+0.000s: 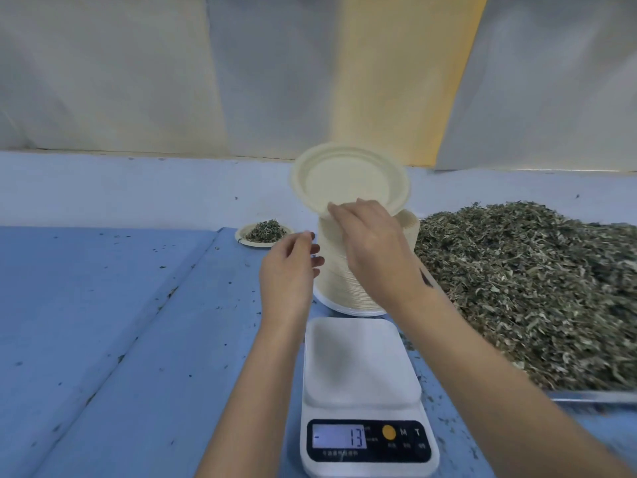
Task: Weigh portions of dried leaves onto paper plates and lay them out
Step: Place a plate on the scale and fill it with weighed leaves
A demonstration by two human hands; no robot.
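My right hand (374, 246) pinches the near rim of an empty cream paper plate (348, 179) and tilts it up above a tall stack of paper plates (336, 281). My left hand (289, 267) hovers beside the stack with fingers loosely curled, holding nothing. A white digital scale (362, 360) stands in front of the stack with a bare platform; its display (339, 437) reads 13. A big heap of dried leaves (524, 284) lies on the right. One filled paper plate of leaves (263, 232) rests behind my left hand.
The blue table surface (103, 322) stretches to the left, dotted with leaf crumbs. A metal tray edge (593, 396) borders the leaf heap at the front. Pale plastic sheeting (275, 81) hangs behind the table.
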